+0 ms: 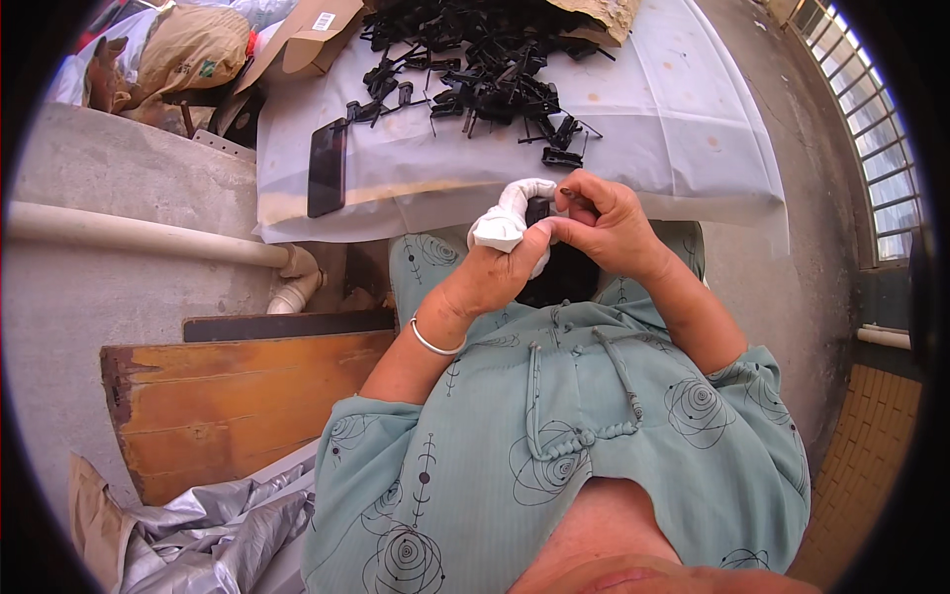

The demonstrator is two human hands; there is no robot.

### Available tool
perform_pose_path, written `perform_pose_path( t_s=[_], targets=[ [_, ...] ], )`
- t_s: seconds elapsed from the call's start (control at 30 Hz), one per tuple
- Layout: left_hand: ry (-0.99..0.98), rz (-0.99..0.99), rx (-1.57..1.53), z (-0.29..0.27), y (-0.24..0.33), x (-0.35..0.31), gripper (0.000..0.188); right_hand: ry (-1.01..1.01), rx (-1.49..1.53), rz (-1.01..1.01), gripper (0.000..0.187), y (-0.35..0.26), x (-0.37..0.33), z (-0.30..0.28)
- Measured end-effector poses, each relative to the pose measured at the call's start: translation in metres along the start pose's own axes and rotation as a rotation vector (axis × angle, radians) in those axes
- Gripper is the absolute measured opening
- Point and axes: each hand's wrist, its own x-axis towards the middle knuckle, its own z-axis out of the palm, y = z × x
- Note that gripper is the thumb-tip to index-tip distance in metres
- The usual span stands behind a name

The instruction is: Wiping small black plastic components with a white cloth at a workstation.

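Just off the table's near edge, my hands meet over a small black plastic part [537, 210]. My left hand [490, 272] is closed round it. White cloth [515, 206] wraps the fingers of that hand and hides much of them. Against the same part, my right hand [612, 230] is curled, its thumb and fingers pinched together. What lies in that pinch is too small to make out. Beyond my hands, a heap of similar black parts [485, 69] with thin rods spreads over the table. One loose black part [562, 157] lies closest to me.
White plastic sheeting [673, 148] covers the table. A dark phone [328, 168] lies at its left edge, near an opened cardboard box [307, 40]. To the left are a pale pipe [148, 233] and a worn wooden board [247, 406]. A barred window [871, 129] stands at right.
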Motion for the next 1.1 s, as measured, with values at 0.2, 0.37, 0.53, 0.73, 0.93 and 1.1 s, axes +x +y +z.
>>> perform_pose_path(
  t_s=[0.2,0.37,0.53,0.73,0.93,1.1],
  targets=[
    [0.165,0.157,0.242,-0.004,-0.011,0.003,0.026,-0.08,-0.059,-0.05,0.019,-0.003,-0.001,0.001],
    [0.184,0.238,0.56,0.004,-0.015,0.002,0.025,-0.152,-0.081,0.056,0.026,0.001,0.002,0.007],
    [0.122,0.135,0.598,0.001,-0.011,0.004,0.027,-0.128,0.03,0.077,0.027,0.019,-0.004,0.01],
    [0.383,0.231,0.736,-0.013,-0.005,0.004,0.033,0.195,-0.604,-0.154,0.015,0.022,0.022,-0.035],
    [0.414,0.36,0.909,-0.011,-0.003,0.004,0.021,0.018,-0.95,-0.029,0.017,0.043,0.03,-0.046],
    [0.406,0.282,0.875,-0.008,-0.002,0.002,0.024,-0.032,-0.949,-0.055,0.017,0.04,0.027,-0.049]
  ],
)
